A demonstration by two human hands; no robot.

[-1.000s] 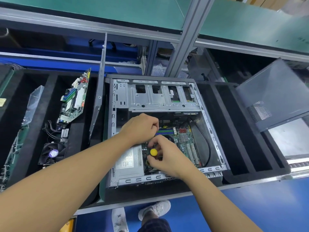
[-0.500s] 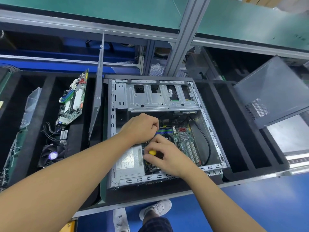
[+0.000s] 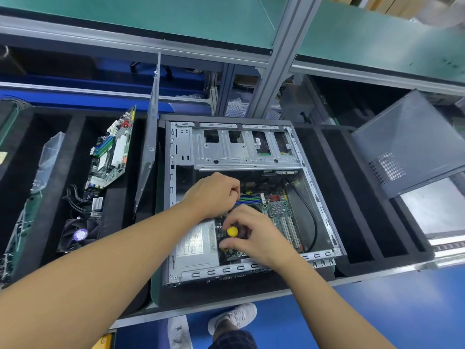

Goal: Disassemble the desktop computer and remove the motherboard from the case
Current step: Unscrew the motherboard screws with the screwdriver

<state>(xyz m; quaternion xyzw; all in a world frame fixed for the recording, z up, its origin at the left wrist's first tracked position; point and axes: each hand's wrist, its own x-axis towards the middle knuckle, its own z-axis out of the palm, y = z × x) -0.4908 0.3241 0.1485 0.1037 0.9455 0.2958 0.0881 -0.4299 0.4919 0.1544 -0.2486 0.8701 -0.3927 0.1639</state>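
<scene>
The open computer case (image 3: 251,268) lies flat in a black foam tray (image 3: 364,197) at the middle of the view, with its silver drive cage (image 3: 241,152) across the twelve o'clock end. The motherboard (image 3: 279,210) sits inside the case, on its floor toward three o'clock, green with blue memory slots showing beside the knuckles. A labelled silver power supply (image 3: 196,244) fills the case's seven o'clock corner, and a black cable (image 3: 313,217) loops along the three o'clock wall. The left hand (image 3: 214,195) reaches in from eight o'clock with its fingers curled under over the board's upper edge; whether it holds anything I cannot tell, as the fingertips are hidden. The right hand (image 3: 259,238) comes in from five o'clock and pinches a screwdriver (image 3: 232,231) by its yellow cap — thumb and fingers closed narrowly round the handle, the tool upright over the board just beside the power supply. At nine o'clock of the case a grey side panel (image 3: 151,137) stands on edge, and beyond it a second circuit board (image 3: 113,157) leans in a tray slot above a black fan (image 3: 80,234). At two o'clock a perforated dark panel (image 3: 407,142) lies tilted.
</scene>
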